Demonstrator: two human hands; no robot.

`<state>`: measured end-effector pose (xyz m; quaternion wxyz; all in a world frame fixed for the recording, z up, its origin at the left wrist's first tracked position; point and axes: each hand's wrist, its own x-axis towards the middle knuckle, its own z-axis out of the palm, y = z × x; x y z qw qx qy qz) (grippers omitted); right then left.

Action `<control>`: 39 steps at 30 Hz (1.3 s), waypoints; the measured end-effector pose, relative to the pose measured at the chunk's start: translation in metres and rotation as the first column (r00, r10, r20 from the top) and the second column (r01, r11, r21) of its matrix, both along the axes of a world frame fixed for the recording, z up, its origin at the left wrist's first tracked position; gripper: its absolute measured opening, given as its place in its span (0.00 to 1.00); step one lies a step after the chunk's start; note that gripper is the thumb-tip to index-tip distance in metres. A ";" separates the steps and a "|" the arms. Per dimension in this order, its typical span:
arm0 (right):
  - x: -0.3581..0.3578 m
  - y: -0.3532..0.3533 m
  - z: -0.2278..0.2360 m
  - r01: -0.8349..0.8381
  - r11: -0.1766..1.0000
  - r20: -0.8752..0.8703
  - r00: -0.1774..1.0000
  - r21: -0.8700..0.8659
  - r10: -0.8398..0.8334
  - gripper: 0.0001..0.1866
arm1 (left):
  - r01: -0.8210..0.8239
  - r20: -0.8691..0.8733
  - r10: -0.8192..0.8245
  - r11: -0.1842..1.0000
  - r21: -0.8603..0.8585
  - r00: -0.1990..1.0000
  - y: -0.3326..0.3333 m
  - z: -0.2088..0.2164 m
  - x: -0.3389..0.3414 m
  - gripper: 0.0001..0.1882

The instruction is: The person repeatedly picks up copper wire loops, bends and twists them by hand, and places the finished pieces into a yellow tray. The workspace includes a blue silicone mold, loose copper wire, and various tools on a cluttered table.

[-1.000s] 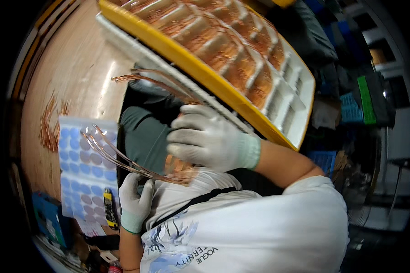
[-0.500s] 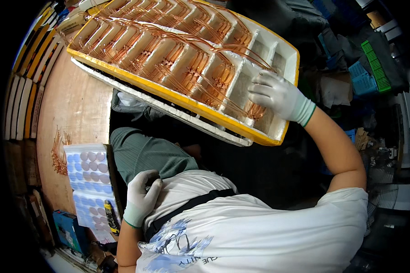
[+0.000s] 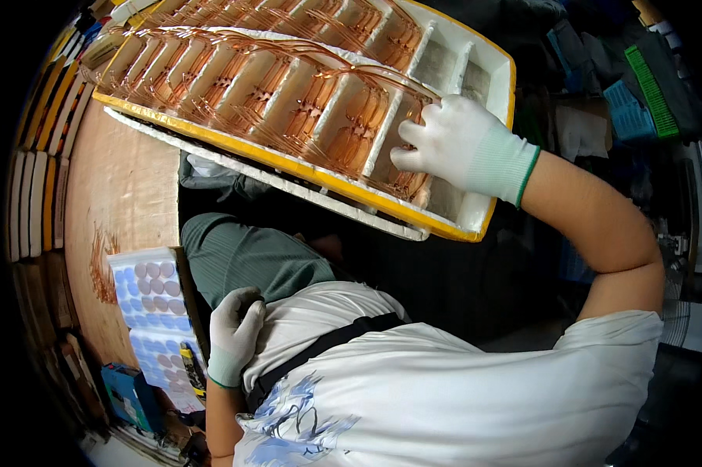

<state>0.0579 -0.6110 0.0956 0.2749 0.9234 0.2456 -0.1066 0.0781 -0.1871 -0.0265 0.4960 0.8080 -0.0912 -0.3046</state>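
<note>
My right hand (image 3: pixel 452 148), in a white knit glove with a green cuff, reaches into the near right part of a white foam tray (image 3: pixel 250 152) with a yellow rim. Its fingers curl over a bundle of thin bent copper tubes (image 3: pixel 407 184) in a near-row compartment; the palm side is hidden. Long copper tube ends (image 3: pixel 382 71) run under that hand from the left. My left hand (image 3: pixel 236 331), gloved alike, rests by my waist, holding nothing, with the thumb apart from loosely bent fingers.
Foam dividers split the tray into two rows, many cells filled with copper tubes. On the left, a wooden board (image 3: pixel 125 179) carries loose copper pieces (image 3: pixel 102 268), a patterned sheet (image 3: pixel 152 311) and a yellow-black cutter (image 3: pixel 191 366). Green and blue baskets (image 3: pixel 651 92) stand at right.
My right hand has moved slightly left and up with the copper tubes, which now lie in the compartment beside the filled ones. The view has shifted a little; my left hand stays by my waist.
</note>
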 end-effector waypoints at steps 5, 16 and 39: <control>0.001 0.018 0.002 0.155 0.986 -0.144 0.976 -0.063 -0.163 0.20 | -0.038 -0.027 0.037 0.999 -0.026 0.999 0.001 -0.001 0.001 0.15; -0.041 0.022 0.043 0.031 0.552 0.292 0.822 0.833 -0.488 0.15 | -0.114 -0.118 0.104 0.990 -0.085 0.988 0.020 -0.009 0.002 0.15; 0.139 0.398 -0.133 0.167 0.230 -0.266 0.816 0.959 0.513 0.16 | -0.796 0.214 0.775 0.605 0.024 0.595 0.280 -0.018 0.044 0.16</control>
